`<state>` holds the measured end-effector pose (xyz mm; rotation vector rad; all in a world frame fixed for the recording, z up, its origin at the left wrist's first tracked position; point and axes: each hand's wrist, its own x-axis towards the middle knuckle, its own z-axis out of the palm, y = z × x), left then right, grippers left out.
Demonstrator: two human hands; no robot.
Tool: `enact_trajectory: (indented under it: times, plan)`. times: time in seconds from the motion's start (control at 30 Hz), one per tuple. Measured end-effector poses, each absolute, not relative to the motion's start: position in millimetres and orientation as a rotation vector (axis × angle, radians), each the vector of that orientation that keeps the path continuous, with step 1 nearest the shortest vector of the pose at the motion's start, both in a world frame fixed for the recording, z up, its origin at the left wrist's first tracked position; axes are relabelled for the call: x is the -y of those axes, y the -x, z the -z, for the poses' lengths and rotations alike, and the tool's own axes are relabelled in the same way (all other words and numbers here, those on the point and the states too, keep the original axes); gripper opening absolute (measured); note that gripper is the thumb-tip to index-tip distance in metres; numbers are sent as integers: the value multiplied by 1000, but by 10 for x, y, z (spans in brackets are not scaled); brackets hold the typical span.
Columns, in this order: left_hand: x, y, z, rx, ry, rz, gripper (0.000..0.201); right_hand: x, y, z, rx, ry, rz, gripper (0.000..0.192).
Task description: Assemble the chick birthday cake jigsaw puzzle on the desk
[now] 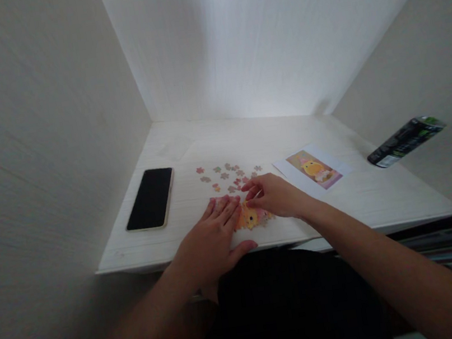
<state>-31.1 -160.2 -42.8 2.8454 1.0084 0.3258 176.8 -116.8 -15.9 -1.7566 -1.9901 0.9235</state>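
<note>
Fingers [226,206] of the left hand [213,239] lie spread flat, pinning the half-built puzzle [252,217]. Just beside them, the right hand [274,195] pinches what seems a piece at the puzzle's far edge. Seating it looks like the step, needing careful alignment; loose pieces [227,176] wait just beyond.

This looks like a home, a small desk nook: a pale wood-grain surface [188,141] is boxed in by plain white walls [34,136] on three sides, and on it lie a smartphone [150,198], loose jigsaw pieces [227,175] and a picture card [314,169].
</note>
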Motion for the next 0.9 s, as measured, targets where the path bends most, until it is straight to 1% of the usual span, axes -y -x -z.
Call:
enact_trajectory:
  times: [0.1,0.2,0.37,0.5,0.73,0.8,0.9]
  plan:
    - [1609,318,441,-1013,-2835,-375,74,1130,-1773,214,1985,1816,-890,23]
    - [1609,323,453,-1010,-2824,-406,74,1129,-1785,297,1963,1784,-859,17]
    - [1609,323,471,-1016,-2800,-407,74,1126,-1787,336,1880,1763,-859,18]
    - [1614,314,471,-1034,-2791,-405,72,1144,-1787,316,1803,1780,-945,16]
    - [1615,306,449,-1032,-2810,-373,73,1209,-1798,369,1720,1621,-1053,15]
    - [1613,310,451,-1027,-2813,-377,73,1222,-1784,365,1736,1602,-1045,11]
    - [1608,315,463,-1010,-2815,-405,73,1245,-1756,349,1837,1607,-951,10]
